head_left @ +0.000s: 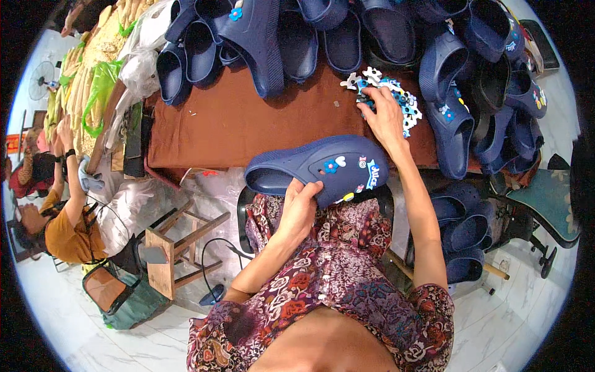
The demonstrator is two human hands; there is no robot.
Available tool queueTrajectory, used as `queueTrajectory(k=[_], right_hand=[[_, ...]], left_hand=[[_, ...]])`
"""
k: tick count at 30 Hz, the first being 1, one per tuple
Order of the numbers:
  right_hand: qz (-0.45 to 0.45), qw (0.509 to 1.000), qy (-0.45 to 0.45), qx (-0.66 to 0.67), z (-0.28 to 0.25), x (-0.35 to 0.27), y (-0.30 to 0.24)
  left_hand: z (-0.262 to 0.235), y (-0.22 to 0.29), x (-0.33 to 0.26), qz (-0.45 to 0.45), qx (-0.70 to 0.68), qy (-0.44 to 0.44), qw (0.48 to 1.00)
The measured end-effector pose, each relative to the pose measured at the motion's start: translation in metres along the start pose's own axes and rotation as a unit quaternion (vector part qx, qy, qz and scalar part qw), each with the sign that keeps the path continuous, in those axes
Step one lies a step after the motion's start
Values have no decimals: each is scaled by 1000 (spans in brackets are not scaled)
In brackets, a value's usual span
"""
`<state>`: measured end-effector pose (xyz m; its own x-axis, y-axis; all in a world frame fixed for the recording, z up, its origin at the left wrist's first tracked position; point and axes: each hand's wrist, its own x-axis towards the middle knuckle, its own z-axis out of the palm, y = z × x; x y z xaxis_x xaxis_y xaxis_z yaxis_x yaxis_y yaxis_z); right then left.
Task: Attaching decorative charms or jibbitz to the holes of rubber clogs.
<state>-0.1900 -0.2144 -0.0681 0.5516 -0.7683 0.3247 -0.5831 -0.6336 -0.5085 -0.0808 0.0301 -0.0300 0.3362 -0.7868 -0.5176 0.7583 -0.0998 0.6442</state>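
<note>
A navy blue clog (310,166) rests across my lap by the table edge, its toe toward the right. My left hand (299,208) grips its lower side, thumb on top. Charms sit on its upper: a blue flower (330,167), a white heart (340,161), a blue-and-white banner (372,174) and small pink and yellow pieces. Over a heap of loose white, blue and black charms (406,102) on the table reaches my right hand (384,115). Its thumb stands apart from the curved fingers, and the fingertips are among the charms, with nothing visibly held.
Navy clogs (297,46) crowd the table's far side, and decorated ones (455,127) line its right. More clogs (462,232) are stacked below at right. Brown cloth (235,124) covers the table. At left are a wooden stool (164,266) and another person (74,226) working at a heaped table.
</note>
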Motion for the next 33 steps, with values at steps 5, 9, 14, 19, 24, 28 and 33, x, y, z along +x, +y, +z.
queueTrajectory(k=[5,9,14,19,24,28,33], right_hand=[[16,999,-9,36,-3,-2,3],[40,993,-1,108,-14,-6,2],[124,964,-51,229,-32,-19,8],[163,933,-112,301,-51,-28,-7],[105,891,-265,352,-81,-35,-52],[35,888,-330,320,-81,-41,-82],[-27,912,-308,270,-68,-45,-94]], left_hand=[[4,3,-2,3,-3,1,1000],[5,5,-3,-2,8,16,1000],[1,1,2,5,5,-3,1000],[6,5,0,0,-6,-3,1000],[8,6,-1,8,5,-10,1000],[8,5,0,2,24,-17,1000],[13,7,-4,3,28,-4,1000]])
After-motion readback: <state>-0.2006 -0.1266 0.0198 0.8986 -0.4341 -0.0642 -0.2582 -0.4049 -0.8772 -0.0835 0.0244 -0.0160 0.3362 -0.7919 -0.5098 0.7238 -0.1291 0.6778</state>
